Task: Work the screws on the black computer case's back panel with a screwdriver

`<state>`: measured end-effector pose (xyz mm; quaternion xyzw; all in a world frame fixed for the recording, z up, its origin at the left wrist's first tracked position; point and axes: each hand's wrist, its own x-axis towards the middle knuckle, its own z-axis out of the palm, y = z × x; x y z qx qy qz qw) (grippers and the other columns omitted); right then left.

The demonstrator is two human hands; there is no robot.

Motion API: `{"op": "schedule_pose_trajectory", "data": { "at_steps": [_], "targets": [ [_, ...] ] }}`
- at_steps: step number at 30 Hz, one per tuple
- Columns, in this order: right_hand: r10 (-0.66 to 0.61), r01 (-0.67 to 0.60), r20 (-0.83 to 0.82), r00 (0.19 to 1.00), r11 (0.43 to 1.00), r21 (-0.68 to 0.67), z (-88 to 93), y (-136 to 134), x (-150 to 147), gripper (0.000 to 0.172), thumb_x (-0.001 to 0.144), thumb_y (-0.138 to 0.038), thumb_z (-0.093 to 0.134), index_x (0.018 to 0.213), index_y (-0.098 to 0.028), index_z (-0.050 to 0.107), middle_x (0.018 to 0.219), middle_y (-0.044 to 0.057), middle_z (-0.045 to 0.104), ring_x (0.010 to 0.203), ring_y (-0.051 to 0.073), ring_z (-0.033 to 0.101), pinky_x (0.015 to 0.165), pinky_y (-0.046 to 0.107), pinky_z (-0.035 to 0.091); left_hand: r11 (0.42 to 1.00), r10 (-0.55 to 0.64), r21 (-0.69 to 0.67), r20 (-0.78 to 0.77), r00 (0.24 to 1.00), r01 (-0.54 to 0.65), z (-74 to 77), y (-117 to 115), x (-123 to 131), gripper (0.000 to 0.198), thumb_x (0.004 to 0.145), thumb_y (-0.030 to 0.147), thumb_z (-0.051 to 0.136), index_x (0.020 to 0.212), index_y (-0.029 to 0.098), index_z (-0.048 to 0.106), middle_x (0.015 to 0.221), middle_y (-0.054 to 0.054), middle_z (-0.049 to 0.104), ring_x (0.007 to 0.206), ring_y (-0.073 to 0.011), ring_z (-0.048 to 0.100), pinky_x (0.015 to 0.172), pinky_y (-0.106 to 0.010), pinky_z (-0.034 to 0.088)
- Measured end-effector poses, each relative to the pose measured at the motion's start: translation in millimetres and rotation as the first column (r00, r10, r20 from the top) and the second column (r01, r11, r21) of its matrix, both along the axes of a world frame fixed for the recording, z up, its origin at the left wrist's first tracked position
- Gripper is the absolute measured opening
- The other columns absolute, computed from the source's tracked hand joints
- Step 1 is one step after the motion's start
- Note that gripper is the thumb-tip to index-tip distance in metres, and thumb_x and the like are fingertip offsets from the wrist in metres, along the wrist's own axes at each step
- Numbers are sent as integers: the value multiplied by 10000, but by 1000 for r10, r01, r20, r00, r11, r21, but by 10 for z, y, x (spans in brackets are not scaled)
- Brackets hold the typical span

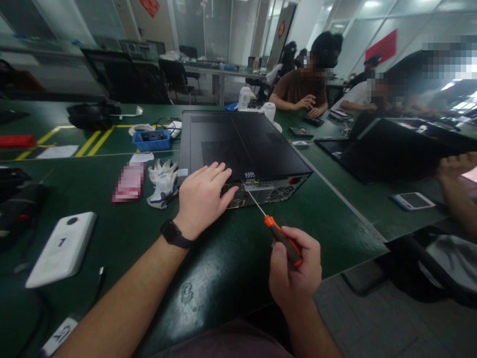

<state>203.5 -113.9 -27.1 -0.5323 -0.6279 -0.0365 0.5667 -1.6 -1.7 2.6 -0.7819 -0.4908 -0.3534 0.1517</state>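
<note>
A black desktop computer case (257,139) lies flat on the green table, its rear panel with the fan grille towards me. My left hand (204,194) rests on the near left edge of the case, fingers stretched over the vented top and thumb out over the rear edge. In my right hand (296,263) is a screwdriver (281,238) with an orange and dark handle, gripped with the thumb along it. Its thin shaft points up and left, and the tip meets the rear edge of the case near the middle. Whether it sits in a screw is too small to tell.
Left of the case lie work gloves (163,184), a pink packet (130,181) and a blue bin (151,140) of small parts. A white power bank (63,248) is nearer me. To the right are a phone (413,201), a dark panel (357,154) and co-workers seated at the table.
</note>
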Motion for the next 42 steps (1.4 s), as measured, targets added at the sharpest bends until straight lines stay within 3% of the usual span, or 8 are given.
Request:
{"op": "schedule_pose_trajectory", "data": {
  "at_steps": [5,9,13,17,22,27,34,42],
  "targets": [
    [9,-15,-90,996,997,-76,-86,-19,30,212,1016,-297,595,1196,-222,676,786,-6,741,588,148,723,572,264,584,1000,-1,-6,4,1000,1,9,-8,1,360,982,329,695,1282,134,727,1383,-154,736,1313,-323,691,1143,-496,538],
    [63,-70,-97,993,995,-73,-85,-30,46,258,1012,-312,576,1236,-220,665,921,41,762,703,172,753,633,302,618,1000,-1,-4,5,1000,1,9,-11,3,363,979,330,700,1282,132,729,1384,-154,736,1310,-322,693,1143,-496,540],
    [37,-38,-39,999,999,-27,-30,-23,26,243,967,-264,614,1201,-217,662,991,61,762,795,187,770,717,325,641,1000,8,-6,-3,1000,-8,8,-9,4,356,984,335,696,1278,137,731,1384,-146,737,1314,-317,691,1148,-488,537],
    [-24,22,-60,998,999,-38,-36,-13,3,213,991,-276,611,1183,-213,679,928,43,775,676,153,757,640,272,621,1000,3,12,-1,1000,-3,2,-4,5,356,978,331,706,1274,136,731,1376,-148,741,1306,-315,696,1139,-484,540],
    [9,-20,-145,989,997,-81,-81,-16,12,198,1014,-289,597,1170,-215,694,890,24,774,600,126,736,568,230,594,1000,6,6,-1,1000,-6,0,0,4,354,981,333,701,1276,140,730,1378,-145,741,1306,-314,696,1131,-483,543],
    [44,-52,-89,995,995,-82,-65,-32,13,270,966,-284,629,1225,-221,672,943,40,769,706,163,754,655,287,623,1000,12,-7,-5,1000,-12,12,-4,6,347,988,339,689,1275,149,729,1388,-143,735,1318,-309,689,1143,-477,536],
    [27,-27,30,999,1000,-5,21,-2,10,229,938,-207,616,1164,-220,656,985,38,733,795,175,747,691,294,609,1000,5,-1,3,1000,-5,6,2,9,349,985,333,688,1271,139,734,1386,-149,736,1318,-311,688,1148,-473,530],
    [41,-41,8,999,999,-9,-12,0,26,241,944,-203,622,1182,-231,654,963,37,741,748,179,737,677,310,598,1000,7,-18,8,1000,-7,12,-7,10,343,993,328,670,1280,149,730,1393,-145,732,1323,-312,685,1149,-487,533]
  ]
}}
